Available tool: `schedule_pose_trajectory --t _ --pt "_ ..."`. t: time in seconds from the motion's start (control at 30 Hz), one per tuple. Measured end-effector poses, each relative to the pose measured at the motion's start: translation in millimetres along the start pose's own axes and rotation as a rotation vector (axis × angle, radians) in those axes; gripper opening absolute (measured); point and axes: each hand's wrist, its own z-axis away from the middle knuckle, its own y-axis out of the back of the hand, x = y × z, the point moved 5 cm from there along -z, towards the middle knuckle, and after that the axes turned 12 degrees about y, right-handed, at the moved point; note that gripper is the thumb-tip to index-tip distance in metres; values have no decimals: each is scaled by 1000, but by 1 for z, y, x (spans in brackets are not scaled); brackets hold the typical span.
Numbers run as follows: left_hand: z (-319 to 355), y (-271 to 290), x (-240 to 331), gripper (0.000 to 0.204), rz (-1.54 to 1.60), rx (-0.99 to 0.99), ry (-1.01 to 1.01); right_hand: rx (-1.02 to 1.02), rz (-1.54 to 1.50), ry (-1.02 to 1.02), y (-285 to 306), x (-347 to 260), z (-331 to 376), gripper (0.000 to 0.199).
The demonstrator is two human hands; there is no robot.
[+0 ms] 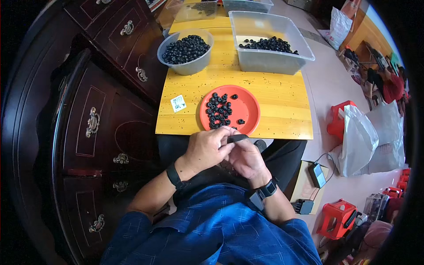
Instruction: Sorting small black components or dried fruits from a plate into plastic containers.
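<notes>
My left hand [205,148] and my right hand [248,160] meet in front of the table's near edge, by the near rim of a round red plate [245,98]. Fingers of both are bent and pressed together at the tips. A dark strip [237,138] lies across the fingers of the right hand; whether it is worn or held I cannot tell. Anything pinched between the fingertips is too small or hidden. Small black ring-like parts [219,110] with holes lie in the plate, mostly in its left half.
On the yellow wooden table [278,101] stand a round clear tub [165,62] and a rectangular clear bin [274,65], both holding black parts. A white printed card [178,104] lies left of the plate. Dark drawers [101,119] border the left; red stools [338,221] and white bags [360,141] stand right.
</notes>
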Motion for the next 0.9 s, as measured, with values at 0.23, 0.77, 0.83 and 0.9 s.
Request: schedule_pose_trajectory --t 0.23,0.77,0.83,0.9 --pt "2 4 1 26 42 79 -42 70 281 129 16 -14 1 12" --pt "-5 22 -13 42 4 -35 62 -14 18 117 1 -7 -3 13" --pt "-6 21 -10 44 14 -73 42 -25 25 113 4 -6 -4 14" --pt "-7 20 -12 44 -19 -71 26 -27 34 101 7 -4 -4 18"
